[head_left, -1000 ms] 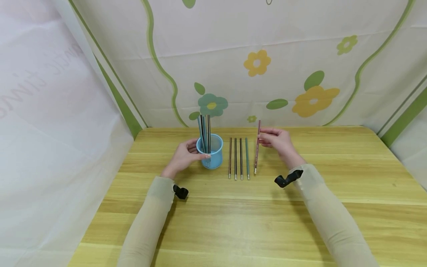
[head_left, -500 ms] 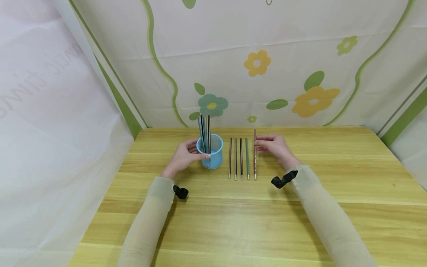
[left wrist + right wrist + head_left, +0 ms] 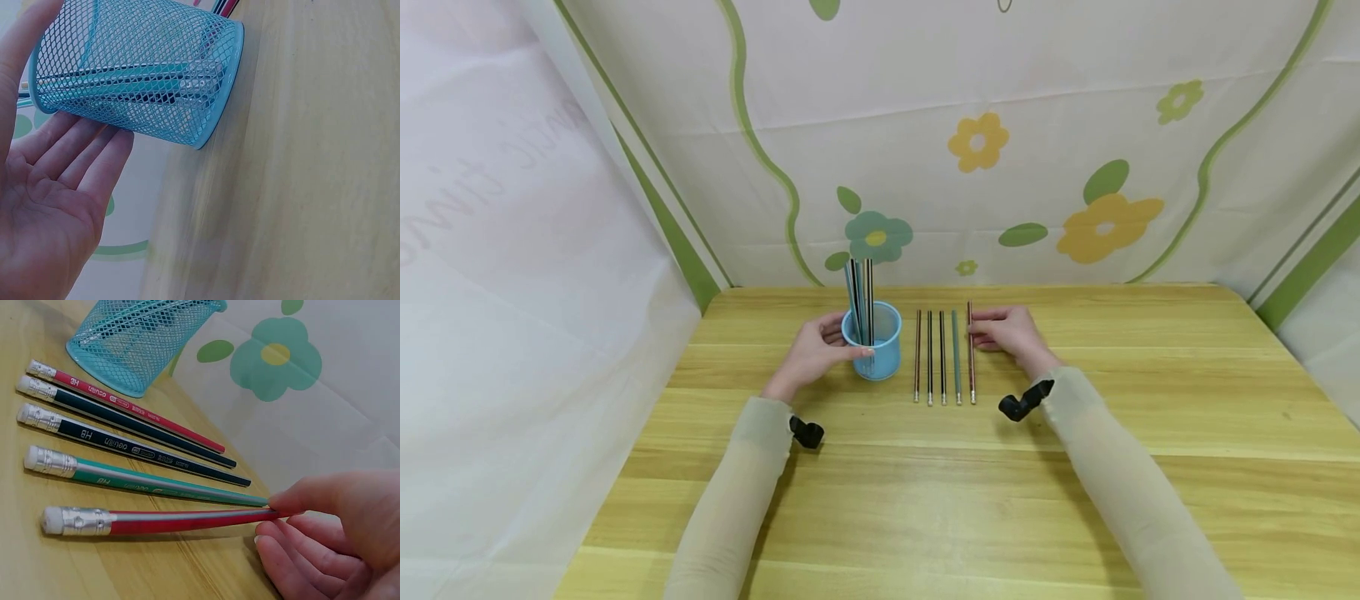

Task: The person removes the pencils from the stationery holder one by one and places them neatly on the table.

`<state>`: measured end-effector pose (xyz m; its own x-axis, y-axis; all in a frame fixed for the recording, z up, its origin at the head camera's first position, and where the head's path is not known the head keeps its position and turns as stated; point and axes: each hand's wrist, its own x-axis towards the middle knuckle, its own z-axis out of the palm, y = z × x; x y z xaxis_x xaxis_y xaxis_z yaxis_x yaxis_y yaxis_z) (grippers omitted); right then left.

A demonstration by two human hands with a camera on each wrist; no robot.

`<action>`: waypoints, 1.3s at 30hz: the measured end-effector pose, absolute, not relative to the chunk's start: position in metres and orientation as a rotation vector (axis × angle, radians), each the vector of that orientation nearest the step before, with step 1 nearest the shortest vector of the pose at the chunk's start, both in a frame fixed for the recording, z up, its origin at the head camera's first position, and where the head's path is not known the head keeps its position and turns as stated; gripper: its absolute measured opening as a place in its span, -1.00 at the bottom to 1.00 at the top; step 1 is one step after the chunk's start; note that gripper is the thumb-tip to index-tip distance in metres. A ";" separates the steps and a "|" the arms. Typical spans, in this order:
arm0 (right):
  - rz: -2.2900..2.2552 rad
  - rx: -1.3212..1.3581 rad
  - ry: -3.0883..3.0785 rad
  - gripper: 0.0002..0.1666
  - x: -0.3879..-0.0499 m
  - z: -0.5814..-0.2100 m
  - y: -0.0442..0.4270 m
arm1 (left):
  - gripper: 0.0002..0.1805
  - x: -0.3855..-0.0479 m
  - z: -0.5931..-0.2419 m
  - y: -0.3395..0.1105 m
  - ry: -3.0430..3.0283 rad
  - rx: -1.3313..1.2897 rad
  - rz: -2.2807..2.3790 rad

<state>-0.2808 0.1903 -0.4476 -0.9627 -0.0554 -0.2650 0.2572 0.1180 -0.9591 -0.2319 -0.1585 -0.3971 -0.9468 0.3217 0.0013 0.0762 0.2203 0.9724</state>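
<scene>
A light-blue mesh pencil cup [image 3: 886,354] stands upright on the table with several pencils [image 3: 859,300] in it. My left hand [image 3: 812,350] holds it from the left, thumb in front and fingers behind; the left wrist view shows fingertips against the mesh [image 3: 144,81]. My right hand [image 3: 1011,333] pinches a red pencil [image 3: 169,522] near its far end, its eraser end toward me. Left of that lie a green pencil [image 3: 156,482], two black pencils [image 3: 144,449] and another red pencil [image 3: 144,412], side by side in a row, eraser ends toward me.
The wooden table [image 3: 910,500] reaches back to a pale cloth wall [image 3: 1045,75] printed with flowers and vines. Another cloth [image 3: 535,333] hangs at the left. A black wrist mount [image 3: 1026,400] sits on the right sleeve, and a similar one [image 3: 807,432] on the left.
My right hand has moved left and toward me with the red pencil, which went from slightly slanted to nearly parallel with the row, close to the green one. The left hand and cup stayed put.
</scene>
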 end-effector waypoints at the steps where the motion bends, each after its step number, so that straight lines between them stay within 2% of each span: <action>1: -1.921 0.197 2.170 -0.49 -0.281 -0.447 0.190 | -0.19 -0.232 -0.397 -0.158 2.288 0.380 1.807; 24: -1.749 0.253 2.383 -0.59 -0.281 -0.449 0.179 | -0.18 -0.233 -0.400 -0.159 2.275 0.398 1.822; 31: -1.735 0.260 2.393 -0.58 -0.280 -0.448 0.179 | -0.17 -0.249 -0.424 -0.164 2.281 0.381 1.821; 39: -1.736 0.247 2.396 -0.57 -0.279 -0.448 0.178 | -0.17 -0.251 -0.428 -0.165 2.303 0.400 1.830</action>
